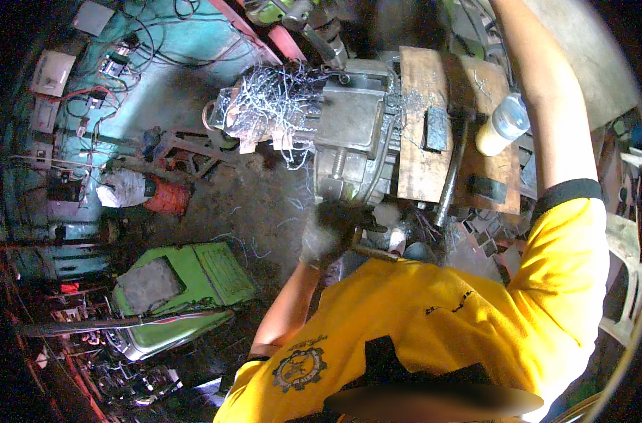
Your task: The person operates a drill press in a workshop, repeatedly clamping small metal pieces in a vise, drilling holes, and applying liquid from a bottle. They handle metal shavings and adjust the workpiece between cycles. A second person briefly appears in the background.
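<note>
My left hand (326, 236), in a dark, dirty glove, is closed at the near end of a grey metal machine vise (348, 118). A thin bar handle (376, 252) of the vise sticks out to the right from under the fingers, which are partly in shadow. Between hand and jaw lies the vise's threaded screw (339, 163). My right arm (557, 106) reaches up and away along the right side, its hand beyond the upper edge. Above the vise hangs a drill press head (321, 44); its tip is hard to make out.
Curly metal shavings (272, 99) heap left of the vise. To its right, wooden boards (421, 169) carry a dark block (435, 130), a long metal lever (456, 169) and a plastic bottle (503, 125) of yellowish liquid. A green machine cover (215, 271) stands low at left.
</note>
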`<state>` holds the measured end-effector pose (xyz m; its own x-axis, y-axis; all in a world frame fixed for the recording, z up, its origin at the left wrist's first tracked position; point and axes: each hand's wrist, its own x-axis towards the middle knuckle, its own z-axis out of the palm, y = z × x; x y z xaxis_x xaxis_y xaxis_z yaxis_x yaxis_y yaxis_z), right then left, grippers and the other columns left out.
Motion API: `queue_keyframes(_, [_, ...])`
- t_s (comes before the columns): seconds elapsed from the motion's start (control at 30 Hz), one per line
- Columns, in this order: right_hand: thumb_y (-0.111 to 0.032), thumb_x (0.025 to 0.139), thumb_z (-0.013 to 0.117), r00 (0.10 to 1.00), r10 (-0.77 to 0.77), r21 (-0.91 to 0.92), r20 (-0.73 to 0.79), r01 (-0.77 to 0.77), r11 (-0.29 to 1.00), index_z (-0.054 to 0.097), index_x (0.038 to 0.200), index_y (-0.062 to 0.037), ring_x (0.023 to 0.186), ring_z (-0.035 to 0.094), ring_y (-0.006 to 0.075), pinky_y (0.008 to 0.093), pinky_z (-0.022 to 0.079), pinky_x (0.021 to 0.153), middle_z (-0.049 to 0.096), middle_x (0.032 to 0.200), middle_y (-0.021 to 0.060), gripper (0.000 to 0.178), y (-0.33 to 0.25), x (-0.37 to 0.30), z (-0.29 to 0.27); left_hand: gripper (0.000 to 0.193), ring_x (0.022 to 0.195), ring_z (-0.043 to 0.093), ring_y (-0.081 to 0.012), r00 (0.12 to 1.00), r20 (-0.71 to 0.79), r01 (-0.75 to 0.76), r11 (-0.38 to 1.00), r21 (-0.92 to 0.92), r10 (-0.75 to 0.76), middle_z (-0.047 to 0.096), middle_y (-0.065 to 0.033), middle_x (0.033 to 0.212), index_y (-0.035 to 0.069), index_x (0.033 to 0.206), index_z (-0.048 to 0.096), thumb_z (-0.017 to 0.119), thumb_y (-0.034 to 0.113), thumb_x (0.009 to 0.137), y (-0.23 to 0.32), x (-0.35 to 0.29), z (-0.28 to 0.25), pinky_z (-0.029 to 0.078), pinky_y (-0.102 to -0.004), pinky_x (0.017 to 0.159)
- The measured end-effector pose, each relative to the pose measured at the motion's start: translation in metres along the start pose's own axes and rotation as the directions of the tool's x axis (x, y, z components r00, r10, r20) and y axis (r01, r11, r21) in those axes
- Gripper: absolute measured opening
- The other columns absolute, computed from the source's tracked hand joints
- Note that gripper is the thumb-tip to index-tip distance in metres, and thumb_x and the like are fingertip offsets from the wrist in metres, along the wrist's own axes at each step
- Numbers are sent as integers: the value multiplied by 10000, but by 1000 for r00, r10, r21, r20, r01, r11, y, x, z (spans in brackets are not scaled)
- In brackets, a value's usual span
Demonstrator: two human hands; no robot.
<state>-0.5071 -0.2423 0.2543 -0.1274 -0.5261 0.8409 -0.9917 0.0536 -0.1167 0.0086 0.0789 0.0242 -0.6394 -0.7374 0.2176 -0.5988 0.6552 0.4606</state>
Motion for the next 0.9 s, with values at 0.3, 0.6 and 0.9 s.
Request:
queue_keyframes(0.3, [-360,999,515,975,200,-82,98,-192,978,733,1067,-58,958,711,439,522,556,845,727,1032,257,379,-17,-9,-13,261,857,723,-301,908,219,417,720,-556,-356,784,-76,1056,103,1070,785,541,138,984,19,7,-14,571,-376,788])
queue_keyframes(0.6, [-328,1028,484,997,69,-20,33,-68,997,694,1106,-47,927,714,433,525,559,800,730,961,252,360,-18,-41,4,54,732,648,-360,989,-114,-99,995,-1,98,668,-120,780,108,819,698,663,148,829,-21,-11,19,522,-444,681])
queue_keyframes(0.9, [-270,926,630,990,138,5,42,-138,990,708,1015,-49,869,711,414,521,552,781,721,876,220,250,-96,-160,-69,151,732,655,-377,977,-36,-203,963,177,212,670,-147,769,77,956,727,662,144,838,-9,-4,3,500,-513,670])
